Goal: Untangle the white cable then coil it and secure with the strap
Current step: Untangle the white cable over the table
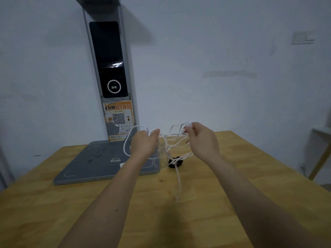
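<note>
Now the left hand (143, 143) and right hand (202, 140) each pinch the tangled white cable (172, 140) stretched between them above the table (250, 176); the black strap (174, 164) lies below.

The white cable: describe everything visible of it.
The white cable is thin, pale and cord-like, still a loose tangle held up above the wooden table. The left hand pinches one side, where a big loop hangs; the right hand pinches the other. Several strands cross between them, and a tail droops toward the tabletop past the black strap.
</note>
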